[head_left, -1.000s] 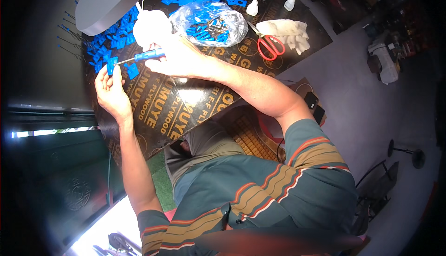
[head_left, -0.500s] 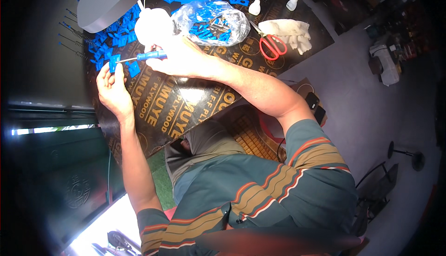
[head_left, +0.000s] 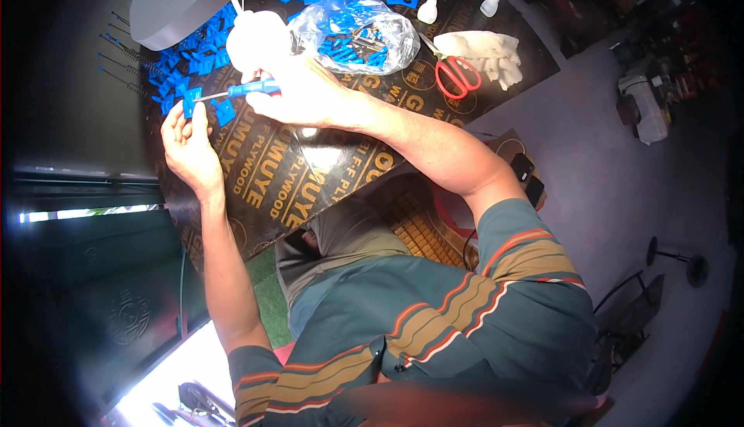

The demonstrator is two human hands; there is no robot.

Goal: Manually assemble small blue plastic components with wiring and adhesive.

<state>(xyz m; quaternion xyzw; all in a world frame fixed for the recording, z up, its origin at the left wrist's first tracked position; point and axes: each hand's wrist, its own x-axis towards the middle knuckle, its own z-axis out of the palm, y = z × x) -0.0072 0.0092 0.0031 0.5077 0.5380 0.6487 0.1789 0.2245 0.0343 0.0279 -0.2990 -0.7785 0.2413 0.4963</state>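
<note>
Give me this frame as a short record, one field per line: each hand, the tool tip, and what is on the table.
Left hand: pinches a blue piece
Right hand: grips a blue-handled tool with a thin metal shaft
Tool tip: at the blue piece; exact contact too small to tell
Table: dark, printed
Bag: clear plastic, holding blue and metal parts
Right side: red-handled scissors, off-white cloth

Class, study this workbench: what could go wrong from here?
1. The tip of the blue-handled tool in the right hand seems to meet the small blue piece that the left hand holds, so a slip might jab that hand.
2. The clear bag of small parts lies close beyond the right hand; a sudden swing could knock it and scatter them.
</note>
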